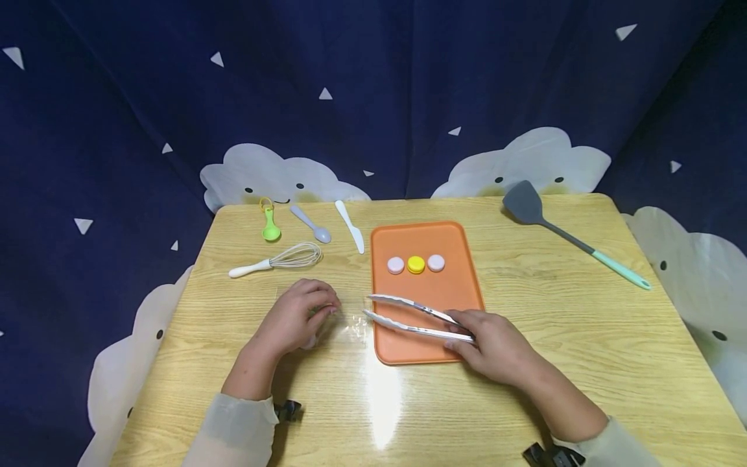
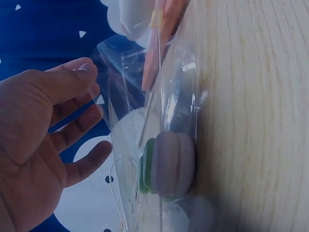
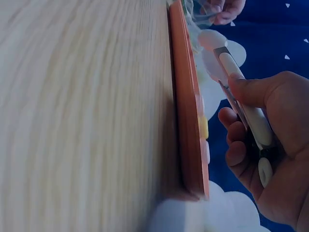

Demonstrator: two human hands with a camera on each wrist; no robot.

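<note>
Three macarons (image 1: 415,264) sat in a row on the orange tray (image 1: 385,350), while more lay in the clear bag (image 2: 149,121) on the tabletop (image 1: 583,311) just left of it; the left-wrist view showed a pale one with a green one behind it (image 2: 169,169), pressed against the film. The left hand (image 1: 297,314) curled over the bag, its grip pinching the plastic near the mouth as far as the head view told; the wrist view showed the fingers (image 2: 72,82) only loosely bent beside the film. The right hand (image 1: 496,347) clenched the rear of the tongs (image 1: 408,316), whose tips stood parted over the tray's near left edge and pointed toward the bag.

To do this well, the bag mouth likely needed holding wide and steady, the tongs entering low and level, and the squeeze kept light, since such shells would probably crack under pressure. Film caught between the tips could drag the bag along.
</note>
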